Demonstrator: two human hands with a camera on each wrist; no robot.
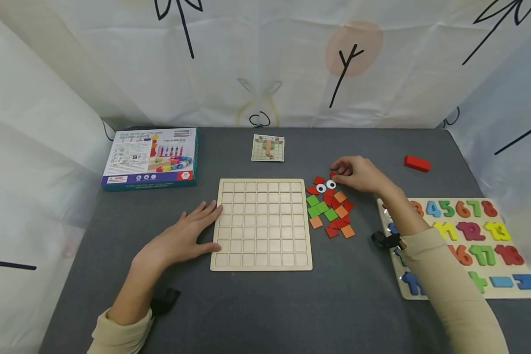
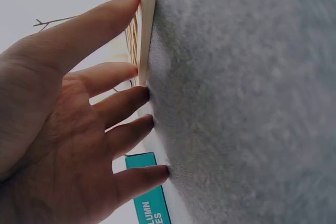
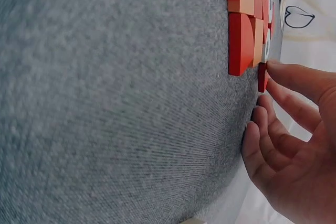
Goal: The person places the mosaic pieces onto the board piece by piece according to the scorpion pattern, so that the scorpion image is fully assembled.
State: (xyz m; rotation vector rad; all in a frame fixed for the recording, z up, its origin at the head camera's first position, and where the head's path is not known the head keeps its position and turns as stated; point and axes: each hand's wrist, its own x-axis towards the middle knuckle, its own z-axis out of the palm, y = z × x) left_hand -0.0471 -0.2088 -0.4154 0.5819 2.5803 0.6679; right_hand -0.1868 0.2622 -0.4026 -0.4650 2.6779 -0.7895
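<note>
A pale wooden grid board (image 1: 262, 224) lies flat on the table; in the left wrist view its edge (image 2: 149, 22) stands beside the fingers. My left hand (image 1: 182, 238) rests at its left side, fingers spread, thumb and fingertips touching the edge. Right of the board lies a loose group of flat tiles: green squares (image 1: 321, 207), orange squares (image 1: 316, 222), red pieces (image 1: 332, 232) and two round eye pieces (image 1: 321, 188). At the group's far end my right hand (image 1: 358, 173) pinches a red piece (image 3: 262, 80) between thumb and index finger, low against the table.
A small pattern card (image 1: 268, 148) lies behind the board. At the back left is a boxed set (image 1: 149, 157). A red block (image 1: 417, 163) sits at the back right. Under the right forearm is a number puzzle board (image 1: 447, 290) with colourful numerals.
</note>
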